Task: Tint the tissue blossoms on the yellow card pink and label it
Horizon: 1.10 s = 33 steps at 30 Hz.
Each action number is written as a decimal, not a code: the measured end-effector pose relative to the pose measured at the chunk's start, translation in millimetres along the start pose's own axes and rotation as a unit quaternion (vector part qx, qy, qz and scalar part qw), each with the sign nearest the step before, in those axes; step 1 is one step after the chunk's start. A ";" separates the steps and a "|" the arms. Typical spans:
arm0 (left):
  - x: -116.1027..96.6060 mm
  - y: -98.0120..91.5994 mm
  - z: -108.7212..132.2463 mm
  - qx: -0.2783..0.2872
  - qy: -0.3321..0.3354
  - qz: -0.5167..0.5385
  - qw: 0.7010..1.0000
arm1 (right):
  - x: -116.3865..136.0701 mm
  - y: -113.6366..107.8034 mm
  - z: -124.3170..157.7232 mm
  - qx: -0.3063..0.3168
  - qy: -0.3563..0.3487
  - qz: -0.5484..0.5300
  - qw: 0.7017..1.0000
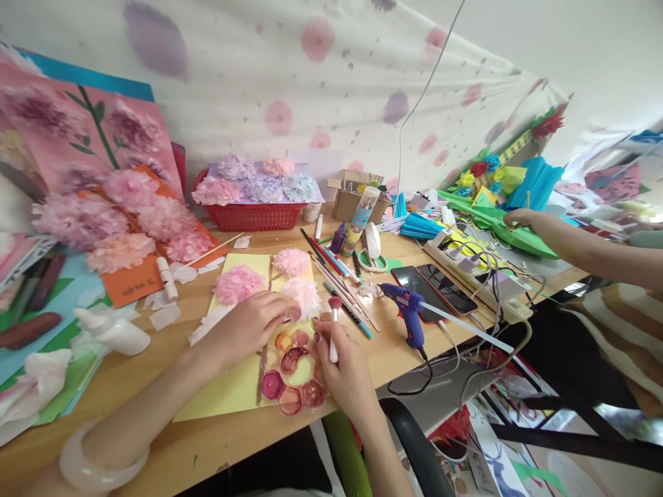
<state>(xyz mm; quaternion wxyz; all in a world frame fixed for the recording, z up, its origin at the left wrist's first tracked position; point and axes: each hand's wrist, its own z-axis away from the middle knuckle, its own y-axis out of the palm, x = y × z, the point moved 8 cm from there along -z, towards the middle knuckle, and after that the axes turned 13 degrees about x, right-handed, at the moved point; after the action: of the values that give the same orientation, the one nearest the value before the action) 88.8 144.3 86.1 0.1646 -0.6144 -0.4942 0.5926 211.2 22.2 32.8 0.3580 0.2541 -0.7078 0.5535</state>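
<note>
In my right hand is a makeup brush with a white handle, its dark pink bristles pointing up. The same hand's fingers rest beside a clear plastic paint palette, whose round wells hold pink, orange and dark red paint. My left hand has its fingers bent together at the palette's far edge, against a pale pink paper flower; what its fingertips pinch I cannot make out. Two more flowers, a deeper pink one and a light pink one, lie on yellow card.
A blue glue gun lies right of several pencils, near two phones and a power strip. A white glue bottle lies left; a red basket stands behind. Another person's arm reaches in from the right.
</note>
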 end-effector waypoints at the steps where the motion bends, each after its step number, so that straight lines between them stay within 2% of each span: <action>1: -1.7 0.4 -2.4 0.002 0.005 -0.005 1.000 | -0.3 0.2 0.1 0.001 0.000 -0.001 1.000; 4: -7.3 -2.4 -10.2 -0.013 0.012 -0.029 0.999 | -1.2 0.5 0.6 0.005 0.002 -0.002 1.000; 8: -16.4 3.3 -22.5 0.034 0.040 -0.035 0.998 | -1.4 -0.8 1.1 0.001 0.004 -0.004 1.000; 12: -8.9 -9.4 -30.9 -0.009 -0.015 -0.035 0.999 | -2.7 -0.1 1.0 0.003 0.000 -0.009 1.000; 16: -2.5 -6.8 -42.2 0.028 -0.047 -0.012 0.998 | -6.2 1.4 1.0 0.011 0.004 -0.007 1.000; 18: -2.3 -9.1 -46.2 0.024 -0.056 -0.003 0.998 | -7.1 1.8 1.1 0.013 0.005 -0.006 1.000; 21: 2.6 -15.9 -47.6 -0.011 -0.090 0.061 0.994 | -7.7 2.0 1.0 0.016 0.006 -0.006 1.000; 24: 11.6 -15.4 -45.0 -0.014 -0.114 0.138 0.984 | -8.7 2.6 0.7 0.020 0.009 -0.010 1.000; 26: 20.4 -20.8 -39.1 -0.044 -0.129 0.181 0.974 | -9.0 2.9 0.4 0.023 0.009 -0.011 1.000; 29: 33.1 -31.5 -25.7 -0.100 -0.144 0.278 0.945 | -8.9 2.8 0.1 0.023 0.010 -0.007 1.000; 33: 35.7 -36.5 -5.9 -0.118 -0.145 0.384 0.904 | -8.9 1.6 0.3 0.011 0.006 -0.004 1.000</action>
<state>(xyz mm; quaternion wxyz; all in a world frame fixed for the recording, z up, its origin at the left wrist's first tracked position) 72.2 191.9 96.1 -0.2229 -0.6785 -0.3051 0.6300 215.4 22.0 24.8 0.3618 0.2578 -0.6983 0.5613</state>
